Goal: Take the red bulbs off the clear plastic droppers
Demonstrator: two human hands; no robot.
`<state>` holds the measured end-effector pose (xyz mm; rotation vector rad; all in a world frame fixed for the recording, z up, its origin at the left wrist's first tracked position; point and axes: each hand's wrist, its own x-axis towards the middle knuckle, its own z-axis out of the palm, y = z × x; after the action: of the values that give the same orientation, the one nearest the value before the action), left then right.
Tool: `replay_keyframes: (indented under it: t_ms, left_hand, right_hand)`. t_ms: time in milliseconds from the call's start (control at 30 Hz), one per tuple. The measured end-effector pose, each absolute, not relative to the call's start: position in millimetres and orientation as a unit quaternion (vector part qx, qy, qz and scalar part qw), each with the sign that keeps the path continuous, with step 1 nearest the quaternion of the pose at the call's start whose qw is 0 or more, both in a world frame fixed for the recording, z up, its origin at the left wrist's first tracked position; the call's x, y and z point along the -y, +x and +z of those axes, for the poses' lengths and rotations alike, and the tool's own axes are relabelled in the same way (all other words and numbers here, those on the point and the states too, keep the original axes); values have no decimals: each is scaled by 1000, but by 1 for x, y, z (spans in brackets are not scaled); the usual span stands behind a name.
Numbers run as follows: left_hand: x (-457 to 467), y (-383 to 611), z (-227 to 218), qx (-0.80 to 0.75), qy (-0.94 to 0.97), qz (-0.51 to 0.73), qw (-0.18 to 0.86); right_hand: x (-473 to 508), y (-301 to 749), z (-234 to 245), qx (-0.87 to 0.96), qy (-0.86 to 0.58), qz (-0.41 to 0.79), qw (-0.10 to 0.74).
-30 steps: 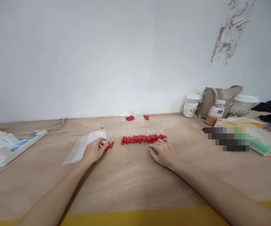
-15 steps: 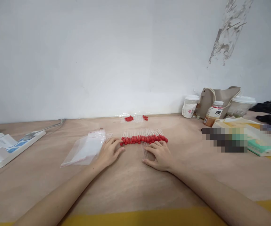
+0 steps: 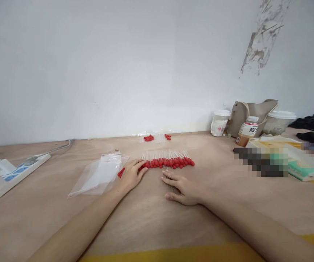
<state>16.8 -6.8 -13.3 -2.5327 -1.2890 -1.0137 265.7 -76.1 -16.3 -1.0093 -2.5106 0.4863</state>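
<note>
A row of clear droppers with red bulbs (image 3: pixel 167 161) lies across the middle of the wooden table. My left hand (image 3: pixel 131 174) rests at the row's left end, fingers curled over a red bulb (image 3: pixel 121 172) that pokes out on its left side. My right hand (image 3: pixel 180 187) lies flat and open on the table just below the row, over a few clear tubes. A stack of clear zip bags (image 3: pixel 98 174) lies to the left of my left hand.
A small bag with more red bulbs (image 3: pixel 157 137) sits near the wall. A white power strip (image 3: pixel 15 171) and papers lie at far left. Cups, a bottle (image 3: pixel 246 131), a beige bag and books crowd the right side. A yellow stripe runs along the table's front edge.
My left hand slid right from the zip bags to the row's left end. My right hand drew back toward me and flattened on the table.
</note>
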Motion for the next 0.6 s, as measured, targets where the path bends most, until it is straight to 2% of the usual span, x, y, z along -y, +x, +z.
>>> replay_keyframes:
  t_ms: [200, 400, 600]
  left_hand:
    - [6, 18, -12, 430, -835, -338, 62]
    - [4, 19, -12, 420, -835, -342, 94]
    - [6, 38, -3, 385, -867, -286, 137]
  right_hand:
    - [80, 265, -20, 894, -359, 171, 206]
    - [79, 264, -22, 885, -362, 119, 269]
    - [81, 272, -14, 862, -407, 90, 289]
